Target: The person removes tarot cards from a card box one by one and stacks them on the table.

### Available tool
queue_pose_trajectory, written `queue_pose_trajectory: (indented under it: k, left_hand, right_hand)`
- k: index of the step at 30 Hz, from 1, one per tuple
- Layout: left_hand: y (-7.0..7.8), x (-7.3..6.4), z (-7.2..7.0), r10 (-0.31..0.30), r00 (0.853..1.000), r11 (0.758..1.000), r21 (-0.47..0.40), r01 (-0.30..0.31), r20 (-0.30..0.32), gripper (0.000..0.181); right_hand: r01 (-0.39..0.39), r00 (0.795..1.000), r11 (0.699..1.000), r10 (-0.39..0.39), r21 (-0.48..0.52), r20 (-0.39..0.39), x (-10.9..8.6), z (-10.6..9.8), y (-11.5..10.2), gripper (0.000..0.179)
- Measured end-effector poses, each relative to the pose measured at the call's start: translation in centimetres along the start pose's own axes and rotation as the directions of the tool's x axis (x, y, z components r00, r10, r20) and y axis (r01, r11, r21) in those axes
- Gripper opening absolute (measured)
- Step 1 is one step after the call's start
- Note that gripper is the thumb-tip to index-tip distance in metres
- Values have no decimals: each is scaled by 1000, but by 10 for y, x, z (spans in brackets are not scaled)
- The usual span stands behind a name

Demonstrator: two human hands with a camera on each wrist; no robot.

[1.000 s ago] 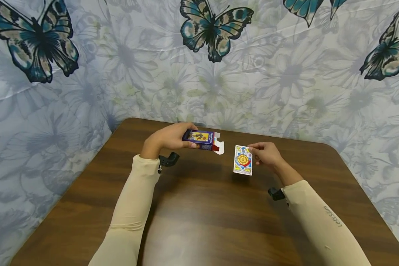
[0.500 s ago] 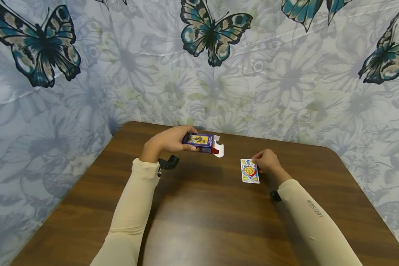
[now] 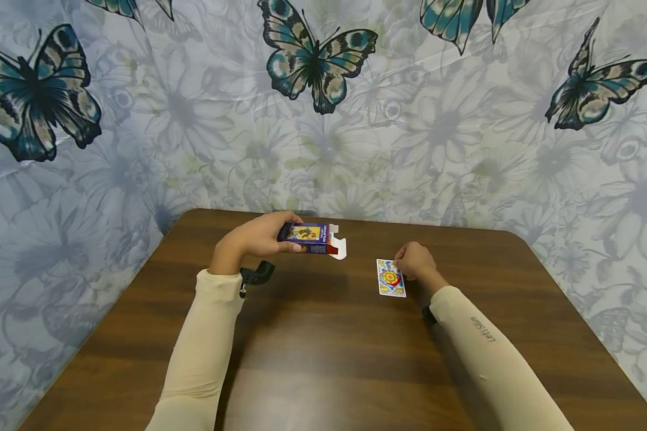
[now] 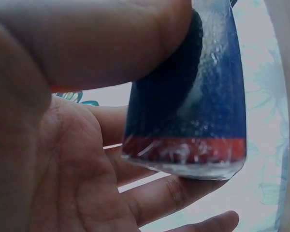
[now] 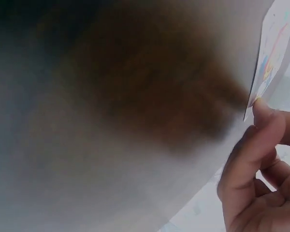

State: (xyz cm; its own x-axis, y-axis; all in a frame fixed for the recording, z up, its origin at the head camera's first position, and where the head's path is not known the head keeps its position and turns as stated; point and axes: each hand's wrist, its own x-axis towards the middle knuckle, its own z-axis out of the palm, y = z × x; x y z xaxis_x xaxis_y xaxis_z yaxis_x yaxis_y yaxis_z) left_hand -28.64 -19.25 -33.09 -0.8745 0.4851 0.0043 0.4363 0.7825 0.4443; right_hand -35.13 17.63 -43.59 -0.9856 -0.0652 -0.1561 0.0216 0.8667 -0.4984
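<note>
In the head view my left hand (image 3: 256, 236) holds a dark blue card box (image 3: 310, 238) above the far part of the table, thumb in front and fingers behind. Its yellow picture panel faces up, and the white end flap (image 3: 338, 248) hangs open to the right. The left wrist view shows the box's plain blue side (image 4: 217, 106) with a red band at the closed end. Right of the box, my right hand (image 3: 416, 261) pinches a colourful tarot card (image 3: 390, 278) by its upper right corner. The card, printed with a yellow wheel, is face up right at the tabletop.
The brown wooden table (image 3: 313, 359) has rounded far corners. Behind it hangs a pale floral cloth (image 3: 221, 137) with large teal butterflies. Each wrist wears a black camera mount (image 3: 257, 273), and beige sleeves (image 3: 194, 359) cover the arms.
My right hand has lowered the card from above the table down to its surface. The left hand keeps its hold on the box. The head view has turned slightly right.
</note>
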Motion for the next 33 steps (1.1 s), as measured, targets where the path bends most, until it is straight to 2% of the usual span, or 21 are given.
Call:
queue_pose_trajectory:
  k: [3,5,7,8,10,12,14,15,20,25,29,33]
  left_hand:
    - [1,-2,-1,2,1000,1000,0,-2,-4,61]
    - [0,-3,0,6,1000,1000,2,-6,-1,62]
    - [-1,-4,0,6,1000,1000,7,-6,1,63]
    - [-1,-4,-1,9,1000,1000,12,-9,2,63]
    - [-1,-5,-2,10,1000,1000,20,-10,-3,62]
    - [-1,-5,-2,7,1000,1000,26,-7,-10,62]
    - [-1,-5,-3,5,1000,1000,28,-5,-16,61]
    - [0,-4,-3,2,1000,1000,24,-1,-18,61]
    - [3,-4,-3,-2,1000,1000,12,2,-14,61]
    - [2,-4,-2,-13,1000,1000,14,13,-11,60]
    - [1,-3,0,-14,1000,1000,7,14,-3,61]
    - [0,-4,-3,-24,1000,1000,-2,24,-6,60]
  right_hand:
    - [63,994,998,-62,8,-92,-4,1,-9,19]
    - [149,978,987,-139,57,-159,-10,3,-21,22]
    - [253,957,954,-222,163,-186,-17,3,-38,25]
    - [294,950,924,-256,243,-178,-21,3,-48,25]
    - [321,946,841,-307,435,-104,-28,1,-66,27]
    - [258,946,759,-324,598,3,-37,-2,-84,30]
    - [166,941,707,-322,688,104,-44,-5,-98,32]
    - [127,936,697,-319,706,146,-47,-6,-103,32]
    - [50,925,728,-291,684,242,-56,-4,-118,32]
    - [15,920,748,-270,663,283,-59,3,-125,33]
    - [17,911,756,-282,655,302,-61,5,-125,27]
    - [36,906,756,-301,653,298,-58,4,-128,26]
